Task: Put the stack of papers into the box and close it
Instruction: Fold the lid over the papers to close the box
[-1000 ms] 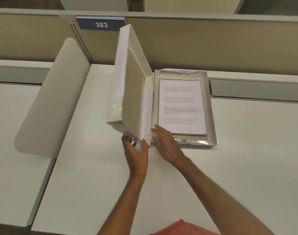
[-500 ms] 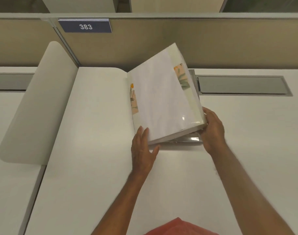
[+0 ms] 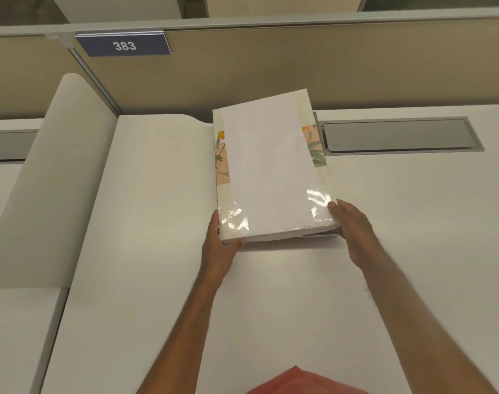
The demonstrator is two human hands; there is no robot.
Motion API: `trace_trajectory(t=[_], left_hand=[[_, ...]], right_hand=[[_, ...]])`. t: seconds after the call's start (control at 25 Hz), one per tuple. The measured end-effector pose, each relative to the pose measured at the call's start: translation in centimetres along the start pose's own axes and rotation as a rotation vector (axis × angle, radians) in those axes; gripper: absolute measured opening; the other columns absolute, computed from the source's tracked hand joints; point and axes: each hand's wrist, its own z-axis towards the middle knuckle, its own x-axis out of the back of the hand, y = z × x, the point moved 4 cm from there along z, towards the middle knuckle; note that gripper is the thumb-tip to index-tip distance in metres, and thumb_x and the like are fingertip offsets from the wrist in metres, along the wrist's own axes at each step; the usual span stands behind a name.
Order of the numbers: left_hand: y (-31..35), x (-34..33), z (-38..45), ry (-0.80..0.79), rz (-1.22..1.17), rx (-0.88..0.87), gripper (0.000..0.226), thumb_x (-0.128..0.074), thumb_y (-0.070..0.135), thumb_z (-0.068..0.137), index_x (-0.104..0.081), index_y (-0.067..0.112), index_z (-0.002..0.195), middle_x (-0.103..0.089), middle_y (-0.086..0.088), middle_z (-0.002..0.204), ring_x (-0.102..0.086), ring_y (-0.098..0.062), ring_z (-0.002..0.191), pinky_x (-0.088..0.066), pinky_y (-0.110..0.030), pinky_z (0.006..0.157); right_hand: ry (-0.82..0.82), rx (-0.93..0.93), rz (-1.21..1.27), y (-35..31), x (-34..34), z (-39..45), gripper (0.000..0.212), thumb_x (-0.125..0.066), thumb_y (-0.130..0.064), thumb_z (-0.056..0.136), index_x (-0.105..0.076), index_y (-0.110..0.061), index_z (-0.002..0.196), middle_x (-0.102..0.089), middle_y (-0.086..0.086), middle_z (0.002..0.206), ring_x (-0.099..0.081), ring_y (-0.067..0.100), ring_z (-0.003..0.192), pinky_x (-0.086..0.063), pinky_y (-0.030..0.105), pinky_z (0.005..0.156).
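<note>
Two hands holding a box lid nearly shut on a white desk

The left hand (image 3: 217, 245) is gripping the lid's (image 3: 271, 172) near left corner, while the right hand (image 3: 353, 228) is holding the near right corner, thumb on top. The lid is sitting slightly tilted, a thin gap showing above the box (image 3: 317, 236) edge at the near right. Behind, a sign (image 3: 123, 45) reading 383 is hanging on the partition (image 3: 299, 66); a grey hatch (image 3: 398, 136) is lying just right of the lid.
</note>
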Motion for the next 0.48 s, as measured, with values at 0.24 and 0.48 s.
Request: trace_trajectory(t=[0.24, 0.48], left_hand=[[-0.4, -0.3, 0.8, -0.082, 0.039, 0.031, 0.094, -0.082, 0.017, 0.085, -0.029, 0.039, 0.159, -0.051, 0.011, 0.152, -0.053, -0.018, 0.134, -0.052, -0.039, 0.107], [0.2, -1.1, 0.3, -0.137, 0.023, 0.035, 0.087, -0.074, 0.015, 0.093, -0.025, 0.038, 0.161, -0.050, 0.014, 0.151, -0.051, -0.010, 0.131, -0.044, -0.015, 0.087]], right_hand=[[0.042, -0.044, 0.018, 1.5, 1.0, 0.1, 0.045, -0.070, -0.040, 0.096, -0.067, -0.015, 0.134, -0.069, -0.002, 0.119, -0.063, 0.017, 0.108, -0.054, 0.035, 0.100], [0.152, -0.123, 0.016, 1.3, 1.9, 0.1, 0.041, -0.055, -0.048, 0.099, -0.068, -0.021, 0.127, -0.065, -0.007, 0.121, -0.059, 0.020, 0.112, -0.046, 0.043, 0.113]])
